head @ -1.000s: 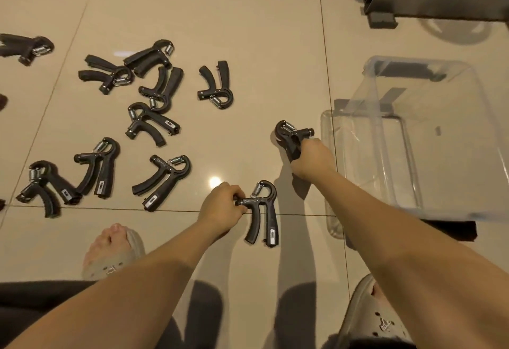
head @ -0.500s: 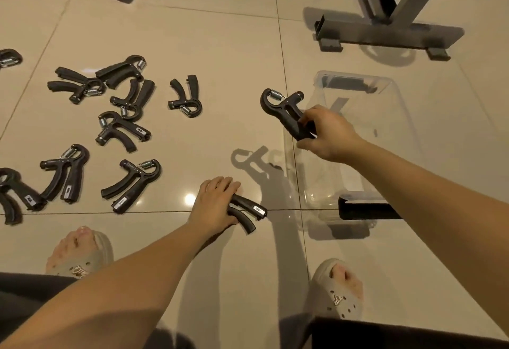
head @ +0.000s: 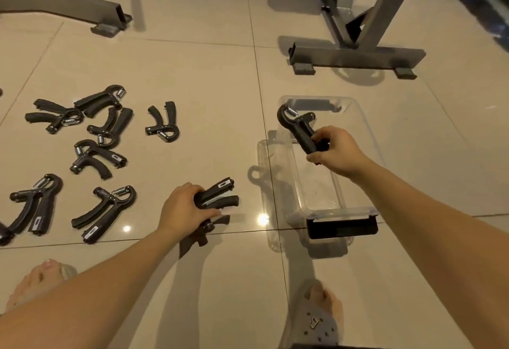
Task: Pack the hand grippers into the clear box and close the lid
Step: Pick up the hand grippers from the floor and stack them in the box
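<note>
The left hand (head: pixel 181 208) covers the spring end of its hand gripper (head: pixel 220 194). A second gripper (head: pixel 3 235) is chopped off by the left edge, and the metal stand (head: pixel 355 54) by the top.

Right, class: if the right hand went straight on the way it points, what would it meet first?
Probably the left wall of the clear box: the right hand, gripping a hand gripper, points up-left across it. If it rides above the rim (depth is unclear), only bare floor follows.

at least ten hand grippers (head: pixel 104 212), one clear box (head: pixel 319 189), two hands (head: pixel 181 208)
</note>
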